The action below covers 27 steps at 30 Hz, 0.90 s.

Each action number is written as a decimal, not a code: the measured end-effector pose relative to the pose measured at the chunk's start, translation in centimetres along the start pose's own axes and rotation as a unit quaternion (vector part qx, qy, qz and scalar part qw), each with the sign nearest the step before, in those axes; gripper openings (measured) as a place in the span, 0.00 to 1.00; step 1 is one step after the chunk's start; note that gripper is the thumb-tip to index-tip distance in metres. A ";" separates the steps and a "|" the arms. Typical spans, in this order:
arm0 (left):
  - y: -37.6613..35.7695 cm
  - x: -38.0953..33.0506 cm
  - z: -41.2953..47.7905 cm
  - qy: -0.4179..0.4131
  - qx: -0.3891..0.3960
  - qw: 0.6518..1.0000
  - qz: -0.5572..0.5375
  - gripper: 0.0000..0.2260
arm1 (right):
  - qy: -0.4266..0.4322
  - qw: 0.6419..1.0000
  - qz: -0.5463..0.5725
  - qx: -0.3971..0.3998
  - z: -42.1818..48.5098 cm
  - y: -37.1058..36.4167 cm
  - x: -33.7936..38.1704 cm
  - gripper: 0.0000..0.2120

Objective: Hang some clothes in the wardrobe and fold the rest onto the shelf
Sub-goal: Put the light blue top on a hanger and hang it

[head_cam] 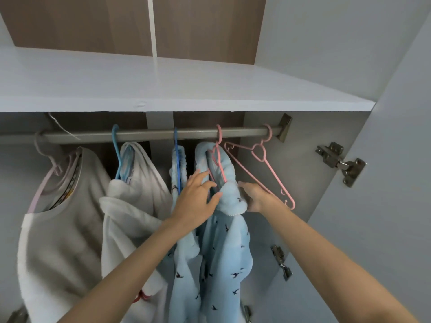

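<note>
Left hand (pixel 198 199), fingers spread, presses the bird-print garment (pixel 224 248). The right hand (pixel 256 198) grip is hidden. Tugging could slip it off the pink hanger (pixel 218 159).

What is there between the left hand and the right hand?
The head view shows the blue garment, hung on the rail, between the left hand and the right hand; both touch it.

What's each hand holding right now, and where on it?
Right hand pinches the blue bird-print garment at its bunched edge, just below the pink hanger. Left hand only rests straight fingers on the same fold, with no grip.
</note>
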<state>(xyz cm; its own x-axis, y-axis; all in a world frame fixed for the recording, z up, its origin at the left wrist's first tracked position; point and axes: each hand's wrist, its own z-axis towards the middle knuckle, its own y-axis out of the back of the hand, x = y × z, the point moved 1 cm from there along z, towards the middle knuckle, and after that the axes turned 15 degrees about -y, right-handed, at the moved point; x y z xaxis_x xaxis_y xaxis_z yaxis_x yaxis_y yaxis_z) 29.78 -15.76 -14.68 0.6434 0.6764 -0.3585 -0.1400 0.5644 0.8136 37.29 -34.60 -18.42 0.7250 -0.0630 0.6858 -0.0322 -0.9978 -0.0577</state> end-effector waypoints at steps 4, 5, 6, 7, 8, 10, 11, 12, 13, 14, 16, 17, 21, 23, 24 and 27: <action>-2.4 -1.5 2.3 0.023 0.031 0.999 -0.007 0.22 | -0.039 0.985 0.113 0.122 -0.4 0.5 -0.6 0.22; -2.9 -1.8 2.8 0.037 0.041 0.998 -0.009 0.23 | -0.042 0.981 0.143 0.125 -0.4 0.6 -0.6 0.23; -3.4 -2.0 3.3 0.056 0.049 0.997 -0.014 0.23 | -0.045 0.973 0.181 0.138 -0.3 0.7 -0.6 0.24; -3.8 -2.2 3.7 0.078 0.054 0.995 -0.018 0.23 | -0.045 0.966 0.204 0.155 -0.4 0.7 -0.6 0.26; -4.1 -2.2 4.0 0.098 0.054 0.994 -0.016 0.23 | -0.041 0.959 0.218 0.178 -0.6 0.8 -0.5 0.26; -4.5 -2.1 4.1 0.114 0.047 0.992 -0.007 0.21 | -0.025 0.944 0.242 0.223 -1.1 1.0 -0.3 0.29; -4.7 -1.8 4.0 0.115 0.038 0.993 -0.015 0.19 | -0.017 0.939 0.248 0.237 -1.1 1.2 -0.2 0.30; -4.7 -1.5 3.8 0.115 0.028 0.992 -0.034 0.18 | -0.008 0.936 0.259 0.237 -0.9 1.3 -0.1 0.28; -4.7 -1.1 3.7 0.115 0.019 0.992 -0.051 0.16 | -0.003 0.929 0.283 0.237 -0.6 1.4 0.0 0.25; -4.6 -0.8 3.6 0.116 0.015 0.991 -0.060 0.14 | -0.002 0.925 0.308 0.221 -0.2 1.5 0.0 0.22; -4.2 -0.2 3.4 0.117 0.013 0.991 -0.066 0.11 | -0.013 0.917 0.344 0.202 0.9 1.7 -0.2 0.20; -4.0 -0.1 3.3 0.115 0.014 0.991 -0.069 0.10 | -0.019 0.913 0.351 0.207 1.2 1.6 -0.4 0.20; -3.6 -0.1 2.7 0.096 0.028 0.993 -0.060 0.08 | -0.025 0.921 0.322 0.218 1.0 0.3 -1.2 0.15; -3.7 0.0 2.3 0.093 0.026 0.994 -0.056 0.07 | -0.019 0.936 0.290 0.200 1.2 0.0 -1.2 0.16; -3.7 0.1 2.1 0.095 0.024 0.994 -0.055 0.07 | -0.016 0.950 0.256 0.176 1.2 0.0 -1.2 0.17; -3.7 0.1 1.7 0.112 0.012 0.991 -0.074 0.09 | 0.007 0.989 0.137 0.051 1.9 0.3 -2.1 0.21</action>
<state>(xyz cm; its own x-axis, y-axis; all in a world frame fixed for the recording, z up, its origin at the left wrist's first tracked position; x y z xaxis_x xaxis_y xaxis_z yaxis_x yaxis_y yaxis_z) 31.68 -18.63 -16.97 0.4717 0.6763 -0.5659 -0.0370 0.6563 0.7536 37.05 -34.76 -21.28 0.6885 -0.3325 0.6446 -0.1567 -0.9359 -0.3154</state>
